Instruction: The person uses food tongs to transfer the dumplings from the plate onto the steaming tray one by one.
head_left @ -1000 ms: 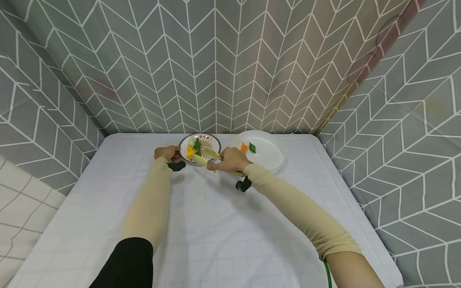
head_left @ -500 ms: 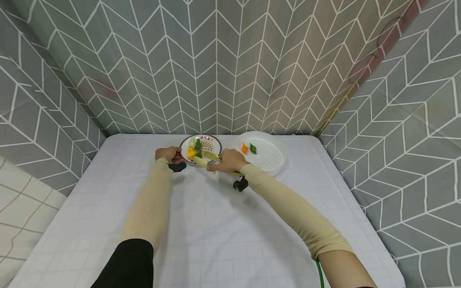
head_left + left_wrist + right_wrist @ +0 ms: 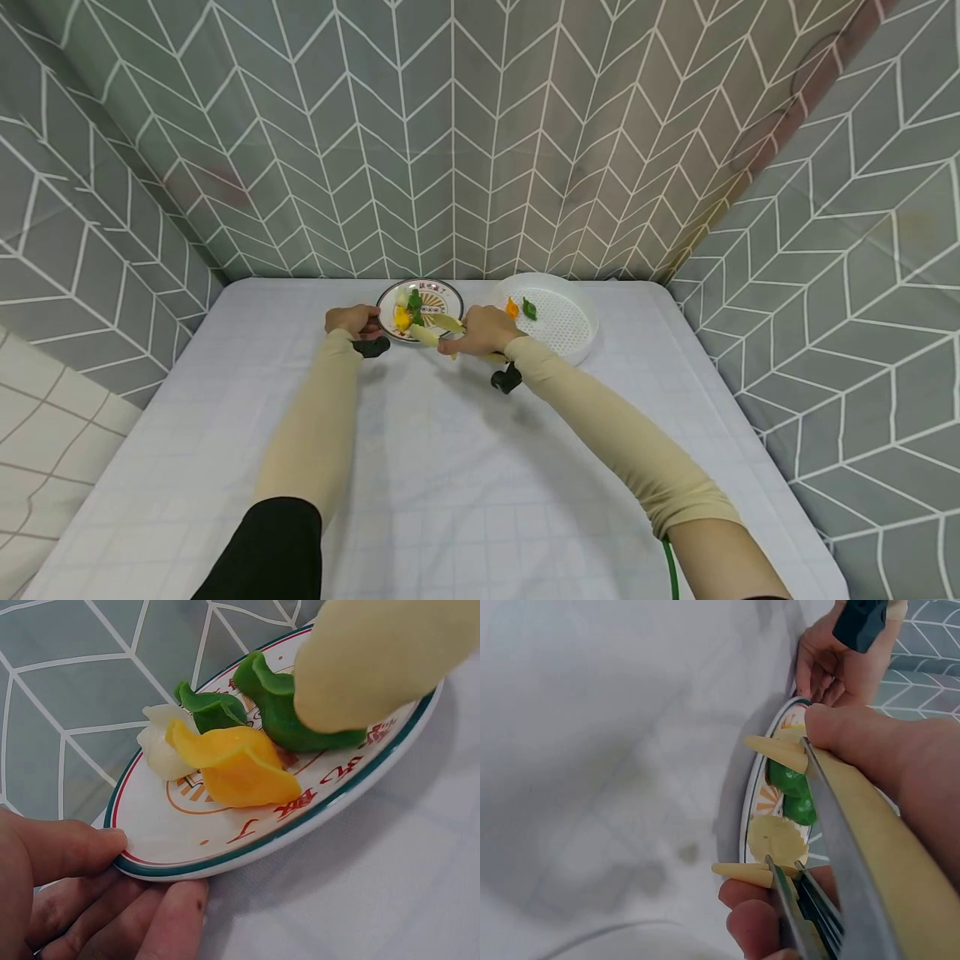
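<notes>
My left hand (image 3: 352,321) grips the left rim of a round patterned plate (image 3: 225,859), thumb on top and fingers underneath. On the plate lie a yellow dumpling (image 3: 236,765), a white dumpling (image 3: 165,742) and two green dumplings (image 3: 281,712) (image 3: 214,710), grouped towards the left hand. My right hand (image 3: 486,331) holds cream-and-metal tongs (image 3: 855,825) at the plate's right front. Their two cream ends stand apart, with nothing between them, and one end partly hides a green dumpling in the left wrist view.
To the right stands a round white tray (image 3: 566,325) with a perforated base. An orange dumpling (image 3: 512,308) and a green dumpling (image 3: 529,308) lie in its left part. A white cloth covers the table (image 3: 435,467); patterned curtains (image 3: 450,167) rise behind and at both sides.
Both hands keep nearly the same places. The ends of the tongs have shifted very slightly to the right, still spread apart. The dumplings stay where they were.
</notes>
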`<action>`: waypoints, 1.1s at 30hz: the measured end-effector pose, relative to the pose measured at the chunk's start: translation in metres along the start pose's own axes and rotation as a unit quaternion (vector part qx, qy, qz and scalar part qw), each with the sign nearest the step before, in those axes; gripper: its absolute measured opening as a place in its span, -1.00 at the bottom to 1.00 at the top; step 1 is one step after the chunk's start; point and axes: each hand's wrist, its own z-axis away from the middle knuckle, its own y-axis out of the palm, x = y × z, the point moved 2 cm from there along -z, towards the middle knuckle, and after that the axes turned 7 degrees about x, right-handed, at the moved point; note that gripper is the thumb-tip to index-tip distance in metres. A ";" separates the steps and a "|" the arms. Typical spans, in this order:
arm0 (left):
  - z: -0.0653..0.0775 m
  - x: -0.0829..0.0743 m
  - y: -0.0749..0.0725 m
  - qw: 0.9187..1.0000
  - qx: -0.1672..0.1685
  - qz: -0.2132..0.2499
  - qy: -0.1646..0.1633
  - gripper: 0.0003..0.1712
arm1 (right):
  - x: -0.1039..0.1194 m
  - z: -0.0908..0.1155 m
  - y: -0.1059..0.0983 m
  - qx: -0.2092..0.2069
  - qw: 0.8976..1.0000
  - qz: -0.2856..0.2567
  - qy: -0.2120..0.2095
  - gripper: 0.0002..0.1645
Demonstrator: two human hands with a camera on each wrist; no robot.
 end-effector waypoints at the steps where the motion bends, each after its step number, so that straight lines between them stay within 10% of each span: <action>1: 0.000 0.000 0.000 1.000 0.001 -0.001 0.000 -0.84 | -0.001 0.000 -0.001 0.000 1.000 0.001 0.001 -0.33; 33: 0.002 -0.002 0.002 1.000 -0.011 -0.002 0.000 -0.80 | 0.009 -0.010 0.007 -0.035 0.998 0.055 -0.018 -0.45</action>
